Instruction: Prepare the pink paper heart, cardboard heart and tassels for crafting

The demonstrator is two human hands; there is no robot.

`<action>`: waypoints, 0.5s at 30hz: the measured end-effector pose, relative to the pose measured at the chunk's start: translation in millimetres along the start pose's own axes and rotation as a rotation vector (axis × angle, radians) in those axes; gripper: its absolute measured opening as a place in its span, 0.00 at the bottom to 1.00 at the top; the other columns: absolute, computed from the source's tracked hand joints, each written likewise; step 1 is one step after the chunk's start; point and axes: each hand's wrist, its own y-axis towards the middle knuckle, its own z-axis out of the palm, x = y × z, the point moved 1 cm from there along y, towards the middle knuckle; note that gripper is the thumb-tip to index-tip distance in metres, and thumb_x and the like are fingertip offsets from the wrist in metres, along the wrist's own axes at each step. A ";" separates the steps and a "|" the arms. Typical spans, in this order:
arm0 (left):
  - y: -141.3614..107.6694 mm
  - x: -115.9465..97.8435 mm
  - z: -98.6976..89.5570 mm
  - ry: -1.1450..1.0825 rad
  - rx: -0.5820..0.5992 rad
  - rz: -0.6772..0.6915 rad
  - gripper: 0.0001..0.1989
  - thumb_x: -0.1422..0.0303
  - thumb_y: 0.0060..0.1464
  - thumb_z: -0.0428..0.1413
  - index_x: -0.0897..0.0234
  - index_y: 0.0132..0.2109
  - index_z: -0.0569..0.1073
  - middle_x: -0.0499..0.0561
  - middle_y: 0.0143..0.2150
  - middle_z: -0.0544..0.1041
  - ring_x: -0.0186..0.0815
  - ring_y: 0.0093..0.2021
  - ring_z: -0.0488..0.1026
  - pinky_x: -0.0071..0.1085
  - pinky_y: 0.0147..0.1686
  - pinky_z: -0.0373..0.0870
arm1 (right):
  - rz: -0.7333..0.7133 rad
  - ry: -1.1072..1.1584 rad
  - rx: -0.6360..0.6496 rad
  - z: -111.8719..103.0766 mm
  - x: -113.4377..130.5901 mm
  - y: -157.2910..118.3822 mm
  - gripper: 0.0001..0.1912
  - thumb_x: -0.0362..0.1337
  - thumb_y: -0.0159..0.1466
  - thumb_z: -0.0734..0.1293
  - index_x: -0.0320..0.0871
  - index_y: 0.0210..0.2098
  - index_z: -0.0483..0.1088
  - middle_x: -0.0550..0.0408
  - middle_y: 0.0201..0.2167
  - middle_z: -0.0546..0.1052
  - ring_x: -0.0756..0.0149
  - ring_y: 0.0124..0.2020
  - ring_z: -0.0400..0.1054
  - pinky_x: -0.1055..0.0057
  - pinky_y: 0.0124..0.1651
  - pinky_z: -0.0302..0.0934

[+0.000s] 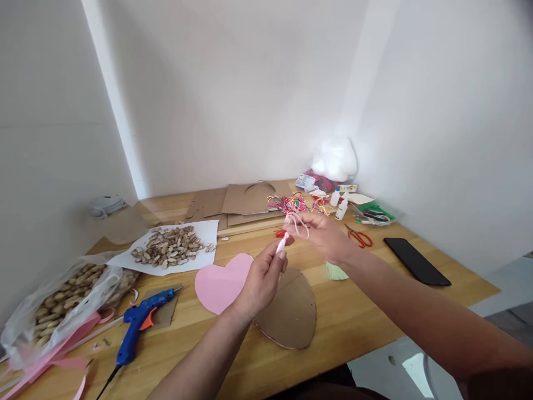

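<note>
Fingers of left hand [263, 278] pinched pink thread [282, 244] low, those of right hand [325, 236] its looped top, cardboard cutout [293, 311] below, toward near edge of bench [356, 311].

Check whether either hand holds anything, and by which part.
A pale-pink bundle of thread-like strands: the left hand grips its lower, gathered part; the right hand pinches its loose upper strands.

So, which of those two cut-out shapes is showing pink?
The heart, farther left; the other cut-out, partly hidden behind the left hand, shows brown.
</note>
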 end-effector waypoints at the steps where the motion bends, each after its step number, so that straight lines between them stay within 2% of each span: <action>1: -4.7 5.4 0.6 0.017 0.017 -0.022 0.23 0.54 0.69 0.49 0.62 0.61 0.73 0.46 0.30 0.67 0.35 0.33 0.65 0.31 0.37 0.65 | 0.031 0.067 -0.026 -5.9 2.9 1.2 0.17 0.52 0.55 0.78 0.46 0.29 0.77 0.56 0.33 0.76 0.65 0.36 0.68 0.65 0.41 0.62; 5: -21.0 33.1 -5.9 0.066 0.047 -0.121 0.24 0.53 0.69 0.48 0.61 0.62 0.73 0.45 0.29 0.66 0.36 0.33 0.65 0.31 0.37 0.64 | 0.017 0.236 -0.194 -45.4 23.5 10.8 0.17 0.50 0.52 0.80 0.48 0.32 0.76 0.58 0.32 0.74 0.67 0.33 0.67 0.69 0.32 0.60; 8: -25.4 50.1 -19.4 0.124 -0.062 -0.177 0.25 0.52 0.68 0.49 0.62 0.63 0.72 0.45 0.29 0.67 0.36 0.32 0.66 0.31 0.37 0.64 | -0.055 0.190 -0.270 -83.0 31.2 21.3 0.14 0.50 0.55 0.78 0.49 0.32 0.75 0.57 0.33 0.75 0.67 0.31 0.67 0.68 0.32 0.61; 10: -25.4 55.8 -29.0 0.119 -0.144 -0.166 0.26 0.52 0.67 0.51 0.62 0.64 0.70 0.45 0.30 0.70 0.36 0.33 0.68 0.32 0.39 0.65 | -0.046 -0.004 -0.294 -104.6 24.1 27.7 0.14 0.50 0.55 0.77 0.48 0.31 0.77 0.56 0.33 0.77 0.66 0.31 0.67 0.66 0.33 0.63; 11: -25.1 57.2 -33.2 0.109 -0.173 -0.158 0.26 0.52 0.66 0.52 0.62 0.64 0.70 0.46 0.31 0.72 0.36 0.35 0.69 0.32 0.40 0.66 | -0.009 -0.164 -0.355 -113.5 17.3 29.9 0.14 0.48 0.52 0.79 0.47 0.28 0.77 0.57 0.29 0.76 0.67 0.29 0.66 0.66 0.32 0.62; 13: -25.0 58.1 -39.7 0.093 -0.207 -0.135 0.26 0.53 0.64 0.55 0.62 0.63 0.70 0.46 0.33 0.74 0.36 0.37 0.72 0.32 0.42 0.68 | 0.002 -0.249 -0.439 -125.3 1.4 31.5 0.13 0.43 0.48 0.81 0.46 0.24 0.76 0.57 0.25 0.74 0.67 0.29 0.64 0.67 0.33 0.60; 15: -25.6 58.0 -43.4 0.088 -0.224 -0.115 0.26 0.53 0.63 0.57 0.62 0.61 0.72 0.47 0.33 0.75 0.36 0.38 0.73 0.32 0.44 0.70 | -0.001 -0.253 -0.477 -129.8 -11.9 29.4 0.12 0.45 0.50 0.80 0.46 0.26 0.78 0.57 0.25 0.75 0.68 0.30 0.65 0.68 0.33 0.60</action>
